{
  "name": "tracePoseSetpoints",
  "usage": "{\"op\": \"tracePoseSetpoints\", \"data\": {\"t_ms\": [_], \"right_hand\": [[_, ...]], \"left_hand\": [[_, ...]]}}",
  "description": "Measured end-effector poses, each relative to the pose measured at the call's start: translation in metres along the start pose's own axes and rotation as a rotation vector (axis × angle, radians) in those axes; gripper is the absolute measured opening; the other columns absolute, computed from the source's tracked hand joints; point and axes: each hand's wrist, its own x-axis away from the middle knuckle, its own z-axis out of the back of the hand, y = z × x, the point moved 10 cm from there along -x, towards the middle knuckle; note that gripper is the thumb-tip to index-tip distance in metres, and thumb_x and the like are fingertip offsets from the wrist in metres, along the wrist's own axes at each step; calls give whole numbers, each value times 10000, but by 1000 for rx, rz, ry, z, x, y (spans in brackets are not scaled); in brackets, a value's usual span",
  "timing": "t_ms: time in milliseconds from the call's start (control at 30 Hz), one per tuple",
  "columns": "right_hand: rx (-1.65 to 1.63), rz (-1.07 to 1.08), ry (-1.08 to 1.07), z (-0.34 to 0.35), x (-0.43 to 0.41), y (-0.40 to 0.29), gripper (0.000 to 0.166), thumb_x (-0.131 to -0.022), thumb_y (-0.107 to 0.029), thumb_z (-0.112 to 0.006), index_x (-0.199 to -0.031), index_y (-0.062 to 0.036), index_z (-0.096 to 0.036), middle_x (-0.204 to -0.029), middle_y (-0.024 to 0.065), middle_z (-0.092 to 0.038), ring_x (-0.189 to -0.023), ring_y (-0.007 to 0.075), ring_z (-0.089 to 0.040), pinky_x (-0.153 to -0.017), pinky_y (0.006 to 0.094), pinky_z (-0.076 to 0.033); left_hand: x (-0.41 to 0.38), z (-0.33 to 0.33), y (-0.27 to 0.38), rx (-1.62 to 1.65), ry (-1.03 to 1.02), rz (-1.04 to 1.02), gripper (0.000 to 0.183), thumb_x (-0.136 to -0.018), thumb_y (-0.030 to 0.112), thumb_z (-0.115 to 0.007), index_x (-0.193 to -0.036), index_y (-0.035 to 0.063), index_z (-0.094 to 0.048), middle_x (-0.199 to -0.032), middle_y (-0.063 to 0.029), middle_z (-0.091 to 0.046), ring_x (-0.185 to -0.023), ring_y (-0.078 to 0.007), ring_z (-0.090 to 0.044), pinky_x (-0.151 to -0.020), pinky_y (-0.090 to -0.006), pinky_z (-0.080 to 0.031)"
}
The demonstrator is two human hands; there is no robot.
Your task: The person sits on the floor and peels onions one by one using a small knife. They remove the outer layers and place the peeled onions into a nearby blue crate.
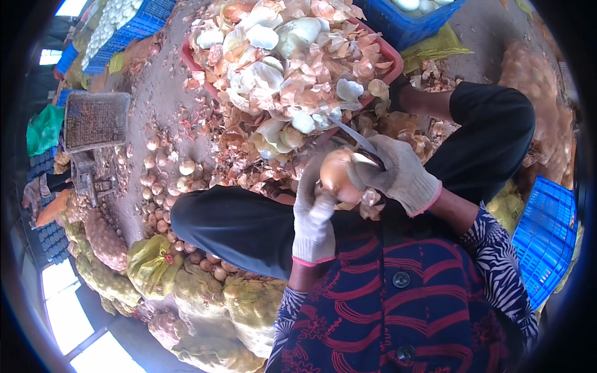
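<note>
Between my two gloved hands is a large onion [336, 173] with brown-orange skin, a strip of it peeled back to pale flesh on the right side. My left hand [313, 200] cups it from the left, fingers wrapped behind. In my right hand [396, 172] is a knife [355, 136], its blade pointing up and left; the thumb presses at the onion's bared side. Loose skin hangs below the onion. Just beyond the hands stands a red plastic tub [394, 58] heaped with onion skins [298, 70] and pale outer layers.
Unpeeled onions [163, 191] lie on the floor at left, beside my knee. Filled mesh sacks [254, 305] line the lower left. Blue crates of peeled onions [410, 25] stand beyond the tub and at upper left. Another blue crate [543, 238] is at right. A person [35, 196] is at far left.
</note>
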Motion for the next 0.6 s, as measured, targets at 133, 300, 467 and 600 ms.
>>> {"op": "tracePoseSetpoints", "data": {"t_ms": [133, 300, 467, 600], "right_hand": [[54, 271, -45, -16, 5, -25, 342, -830, -193, -774, -1083, 3, -653, -849, 138, -676, -684, 271, -673, -607, 360, -528], [-831, -728, -290, -21, 26, 19, 290, -869, -191, -718, -1063, 1, -621, -706, 21, -609, -492, 86, -535, -399, 212, -370], [-776, -626, -11, 24, 24, 68, 355, -858, -243, -716, -1102, -2, -625, -757, 15, -626, -506, 71, -545, -407, 208, -385], [-120, -371, -54, 44, 9, 70, 425, -927, -283, -691, -1233, 2, -613, -818, 44, -687, -583, 85, -609, -473, 217, -435]], "left_hand": [[-1, 15, -15, -98, 89, 37, 860, -765, 156, -810, -1470, -60, -367, -1333, -179, -575, -1207, -273, -592, -1040, -411, -488], [17, -3, -6, 218, 51, 188, 792, -771, 187, -779, -1431, -69, -424, -1328, -192, -596, -1215, -288, -601, -1060, -411, -474], [26, 21, -12, 455, -1, 211, 808, -804, 261, -763, -1460, -24, -387, -1365, -213, -549, -1212, -342, -594, -1002, -478, -527], [45, 86, -4, 624, 342, -7, 834, -856, 453, -718, -1492, 66, -341, -1411, -214, -498, -1233, -422, -550, -935, -581, -548]]}}
